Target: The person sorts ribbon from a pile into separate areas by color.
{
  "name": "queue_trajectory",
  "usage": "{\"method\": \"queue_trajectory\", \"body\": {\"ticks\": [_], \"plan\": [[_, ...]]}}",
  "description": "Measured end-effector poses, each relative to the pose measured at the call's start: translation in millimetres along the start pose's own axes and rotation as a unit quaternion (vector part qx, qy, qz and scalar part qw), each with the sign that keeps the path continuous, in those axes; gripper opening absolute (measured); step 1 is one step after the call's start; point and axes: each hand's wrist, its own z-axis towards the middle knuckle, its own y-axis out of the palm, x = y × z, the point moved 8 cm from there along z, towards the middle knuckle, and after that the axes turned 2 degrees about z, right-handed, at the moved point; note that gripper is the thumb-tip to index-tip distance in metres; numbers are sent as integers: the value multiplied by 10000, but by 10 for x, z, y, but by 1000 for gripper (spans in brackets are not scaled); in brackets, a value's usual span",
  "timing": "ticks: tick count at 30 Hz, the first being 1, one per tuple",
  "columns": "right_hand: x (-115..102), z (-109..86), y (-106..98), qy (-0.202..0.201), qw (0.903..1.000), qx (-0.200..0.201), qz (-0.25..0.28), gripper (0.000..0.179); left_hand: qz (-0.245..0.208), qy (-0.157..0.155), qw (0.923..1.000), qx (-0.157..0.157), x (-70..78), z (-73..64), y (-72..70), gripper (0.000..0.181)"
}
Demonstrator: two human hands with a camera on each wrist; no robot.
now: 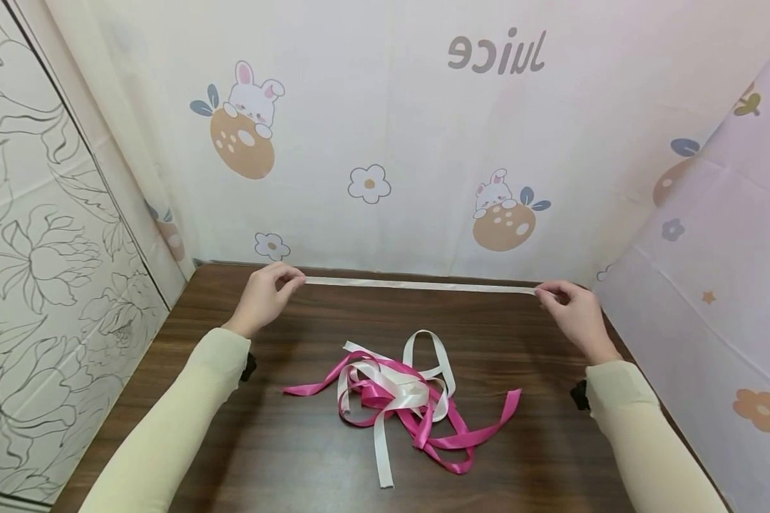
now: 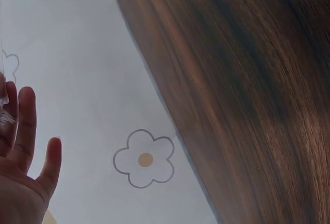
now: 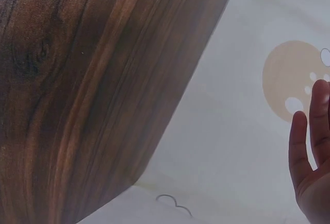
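While the left hand (image 1: pixel 263 298) and right hand (image 1: pixel 577 313) each pinched an end, a white ribbon (image 1: pixel 417 286) ran straight from left to right, beyond the tangled ribbon heap (image 1: pixel 411 392) on the bench (image 1: pixel 282 456).

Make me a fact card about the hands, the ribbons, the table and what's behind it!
Left hand: pinches a white ribbon
Right hand: pinches the same ribbon
White ribbon: stretched nearly straight between the hands
Ribbon pile: pink and white, tangled, loopy
Table: dark brown, wood-grained
Backdrop: pale, printed with bunnies and flowers
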Motion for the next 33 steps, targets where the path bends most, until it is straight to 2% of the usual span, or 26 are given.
{"method": "queue_trajectory", "body": {"ticks": [3,9,19,25,33], "plan": [[-1,32,-2,52,10000,-40,62,34,-5,-24,10000,52,-17,29,-22,16],[12,125,-6,206,9997,-106,116,40,11,-312,9994,150,-103,110,-77,18],[24,318,80,553,9977,-301,246,47,63,-623,9969,480,-202,298,-156,21],[84,402,155,707,9970,-265,190,47,102,-883,9953,380,-310,333,-57,22],[202,516,434,713,9966,-335,255,39,122,-1321,9911,139,-489,308,127,26]]}}
